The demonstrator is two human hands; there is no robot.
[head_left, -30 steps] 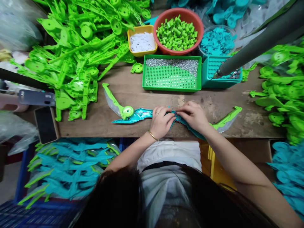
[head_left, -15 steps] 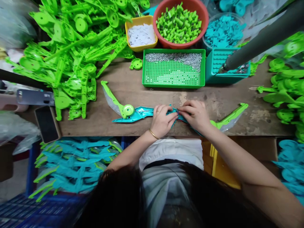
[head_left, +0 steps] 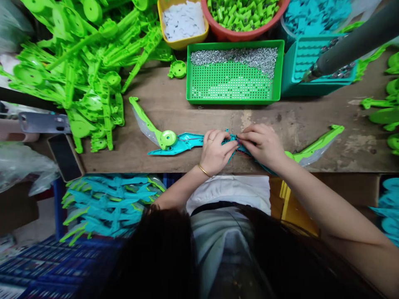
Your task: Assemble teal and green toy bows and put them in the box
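A long blue plastic toy bow shell [head_left: 190, 142] lies across the wooden table near its front edge, its inner side up. At its left end sits a green-and-grey limb [head_left: 146, 124] with a round hub; another green-and-grey limb [head_left: 321, 145] extends from the right end. Over the middle of the shell, my left hand [head_left: 217, 150] grips it with closed fingers. My right hand [head_left: 262, 145] pinches at the centre beside it, where thin red and dark wires [head_left: 241, 150] show. What exactly the right fingertips hold is too small to make out.
Behind the shell stands a green tray [head_left: 233, 99] of small screws. Farther back are a yellow tub [head_left: 183, 43], a red bowl [head_left: 246, 35] and a teal bin [head_left: 321, 89]. A dark power screwdriver [head_left: 343, 45] hangs at right. Green parts [head_left: 93, 79] pile up left, near a phone [head_left: 66, 157].
The camera view has shifted and come slightly closer to the table. Both hands stay at the middle of the blue shell, with only slight finger movement.
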